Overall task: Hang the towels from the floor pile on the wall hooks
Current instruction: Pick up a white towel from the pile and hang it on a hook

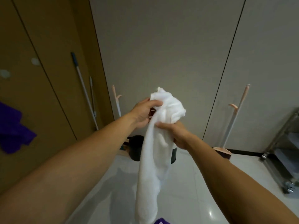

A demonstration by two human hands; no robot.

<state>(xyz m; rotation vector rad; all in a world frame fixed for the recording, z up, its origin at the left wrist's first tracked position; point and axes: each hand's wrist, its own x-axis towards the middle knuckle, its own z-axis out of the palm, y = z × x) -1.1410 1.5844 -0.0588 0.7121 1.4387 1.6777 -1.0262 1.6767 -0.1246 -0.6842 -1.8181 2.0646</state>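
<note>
Towel (153,159), white, hangs as a long rope from both hands, held up in front of the grey wall (161,38). Its top is bunched into a ball and its tail falls out of the lower edge of view. Gathering it this way probably serves to find an edge or a fold that will catch on a hook.

The brown wall (48,38) stands to the left, and a purple towel (13,131) already hangs on it, so that looks like the hanging place. The floor (202,183) is pale and glossy. A metal cart (284,151) is parked at the right, clear of the work. A black bin (137,147) sits against the grey wall, partly hidden behind the towel.

The left hand (144,113) clamps the bunched top, thumb pressed over it and fingers curled under. The right hand (174,133), just below, is closed round the towel's neck, keeping the rope together.

A mop (82,88) leans in the corner between the walls. A pink dustpan (221,151) stands to the right on its long handle. A scrap of purple cloth (161,221) shows at the bottom edge, perhaps part of the pile. Two pale discs (34,61) on the brown wall may be free hooks, but they are too blurred to tell.
</note>
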